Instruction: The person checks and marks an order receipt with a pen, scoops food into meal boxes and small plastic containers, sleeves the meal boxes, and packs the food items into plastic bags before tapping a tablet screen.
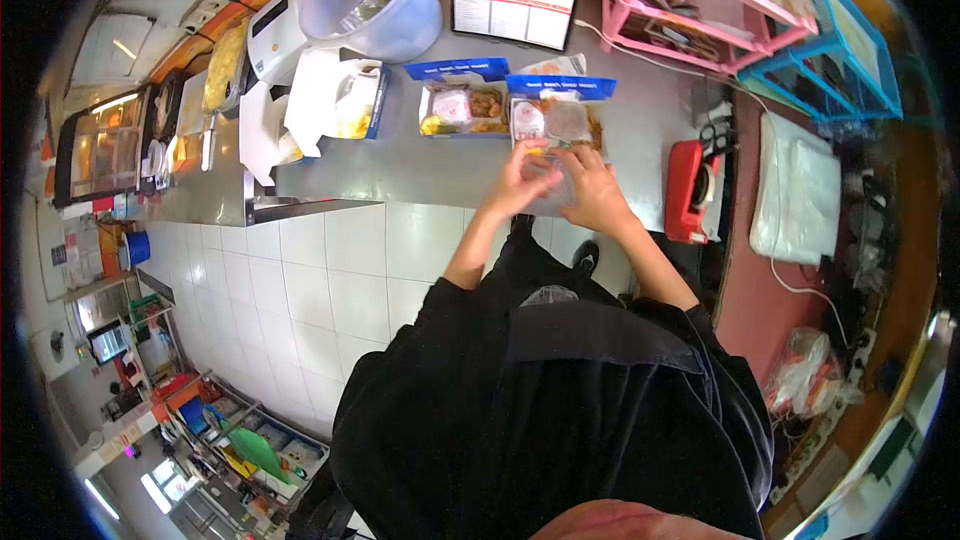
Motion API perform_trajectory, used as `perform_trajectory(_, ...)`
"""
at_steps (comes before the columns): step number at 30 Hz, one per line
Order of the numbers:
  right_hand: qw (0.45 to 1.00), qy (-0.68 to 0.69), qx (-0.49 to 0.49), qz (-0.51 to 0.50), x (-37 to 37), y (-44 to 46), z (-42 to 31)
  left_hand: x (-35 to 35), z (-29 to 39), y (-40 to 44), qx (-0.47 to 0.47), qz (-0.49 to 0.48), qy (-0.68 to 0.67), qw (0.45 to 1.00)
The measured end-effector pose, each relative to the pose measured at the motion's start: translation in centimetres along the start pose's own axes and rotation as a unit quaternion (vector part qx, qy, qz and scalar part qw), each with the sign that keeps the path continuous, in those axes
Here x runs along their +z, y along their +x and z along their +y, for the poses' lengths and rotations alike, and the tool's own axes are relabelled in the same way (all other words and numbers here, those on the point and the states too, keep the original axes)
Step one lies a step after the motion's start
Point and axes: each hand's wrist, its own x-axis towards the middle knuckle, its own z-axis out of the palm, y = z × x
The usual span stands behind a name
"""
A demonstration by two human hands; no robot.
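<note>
My left hand [520, 182] and my right hand [597, 192] meet at the counter's front edge, just before an open meal box [605, 138]. Fingers of both hands are bent around what looks like a thin piece of clear plastic [556, 178]; its exact kind is hard to make out. Inside that box are a round-lidded clear tub [567, 120], a white packet with red print [528, 120] and browned food. To its left, another open meal box [465, 133] contains a wrapped white packet [450, 106] and fried pieces [487, 103]. Both have blue raised flaps.
Farther left stand open white boxes [318, 105] and a large translucent tub [375, 15]. A tablet [513, 10] leans at the back. On the right are a red tape dispenser [687, 190], scissors [717, 137], a pink rack [690, 35], a blue rack [835, 50] and stacked plastic bags [797, 190].
</note>
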Motion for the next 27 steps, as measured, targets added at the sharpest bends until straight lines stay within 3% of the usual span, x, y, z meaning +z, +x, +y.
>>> perform_trajectory(2, 1.000, -0.007, 0.013, 0.016, 0.3, 1.7, 0.6, -4.9, -0.8, 3.3, 0.056, 0.078, 0.093, 0.991)
perform_trajectory(3, 0.999, -0.011, 0.023, 0.024, 0.6, 2.3, 1.1, -7.2, 0.6, 4.7, 0.101, 0.078, 0.322, 0.938)
perform_trajectory(4, 0.999, 0.029, 0.016, 0.031, 1.1, 2.8, 1.5, -9.1, 2.0, 6.0, 0.141, 0.074, 0.533, 0.831)
perform_trajectory(7, 0.993, 0.111, 0.008, 0.046, 1.9, 3.5, 2.1, -12.6, 1.6, 10.4, 0.115, -0.023, 0.619, 0.776)
perform_trajectory(10, 0.990, 0.129, 0.037, 0.046, 2.1, 3.0, 1.8, -13.3, 1.6, 12.4, 0.046, -0.103, 0.647, 0.754)
perform_trajectory(14, 0.986, 0.133, 0.083, 0.048, 3.5, 2.2, 2.7, -13.4, 0.5, 13.6, 0.070, -0.090, 0.689, 0.716)
perform_trajectory(18, 0.986, 0.126, 0.079, 0.073, 4.0, 1.1, 3.6, -13.2, 0.7, 14.5, 0.040, -0.104, 0.683, 0.721)
perform_trajectory(21, 0.982, 0.120, 0.132, 0.066, 3.3, 0.4, 3.3, -13.1, 2.3, 14.2, 0.027, -0.102, 0.689, 0.717)
perform_trajectory(24, 0.945, 0.309, 0.064, 0.091, -0.2, -0.6, 1.5, -12.8, 3.8, 13.1, 0.007, -0.069, 0.683, 0.727)
perform_trajectory(27, 0.904, 0.412, 0.014, 0.112, -1.6, -2.4, 0.8, -12.6, 4.1, 11.8, 0.011, -0.006, 0.681, 0.732)
